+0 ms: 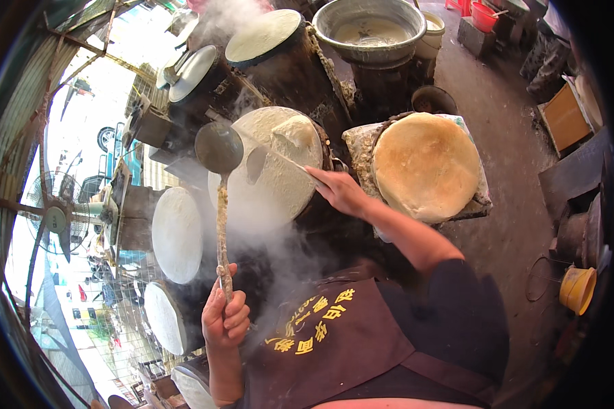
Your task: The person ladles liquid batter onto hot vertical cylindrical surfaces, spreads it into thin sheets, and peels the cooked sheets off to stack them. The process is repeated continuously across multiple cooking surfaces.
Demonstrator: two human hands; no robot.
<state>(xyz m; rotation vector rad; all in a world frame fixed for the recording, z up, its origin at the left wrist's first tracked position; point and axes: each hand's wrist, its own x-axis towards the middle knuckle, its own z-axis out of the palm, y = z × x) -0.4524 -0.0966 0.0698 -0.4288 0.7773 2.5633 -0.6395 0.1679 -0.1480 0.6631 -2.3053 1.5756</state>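
My left hand [226, 315] is wrapped round the crusted handle of a ladle [218, 148], whose dark round bowl is raised by the left side of a steaming round griddle. Pale batter [269, 194] covers that griddle's top, with a thicker folded lump [297, 129] near its far right edge. My right hand [341, 193] grips a thin flat scraper [284, 159] at the griddle's right side. The scraper's blade reaches over the batter below the lump; whether it touches cannot be made out. Steam blurs the griddle's near edge.
A big browned round flatbread [426, 167] rests on a stand at the right. Beyond the griddle stand a metal basin [370, 34] of pale liquid and another batter-covered griddle [262, 37]. White round lids or tops [177, 235] line the left, near a fan [56, 219]. A yellow bucket [577, 290] is far right.
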